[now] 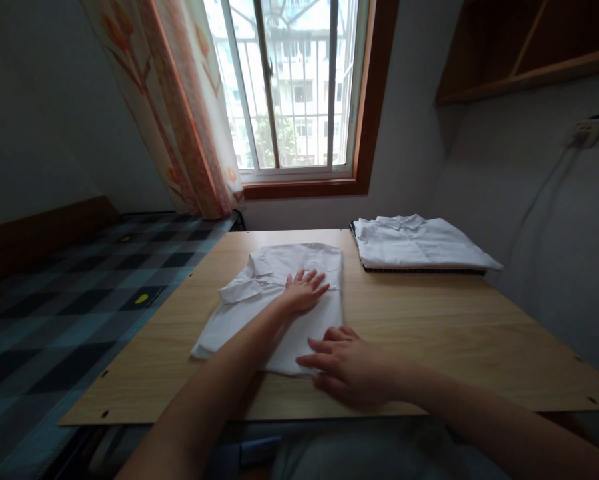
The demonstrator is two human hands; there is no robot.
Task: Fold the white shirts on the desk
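A folded white shirt (294,333) lies on the wooden table in front of me, its collar (247,283) turned to the left. My left hand (305,293) rests palm down on the shirt's upper middle, fingers spread. At the shirt's near right corner is my right hand (352,367), its fingers apart and reaching over the edge of the cloth. Neither hand grips the fabric.
On the table's (429,327) far right lies a stack of folded white clothes (414,243) with something dark beneath. A bed with a checked cover (79,293) stands at the left. Behind are a curtain (174,107) and a window (294,87); a shelf (524,67) hangs at upper right.
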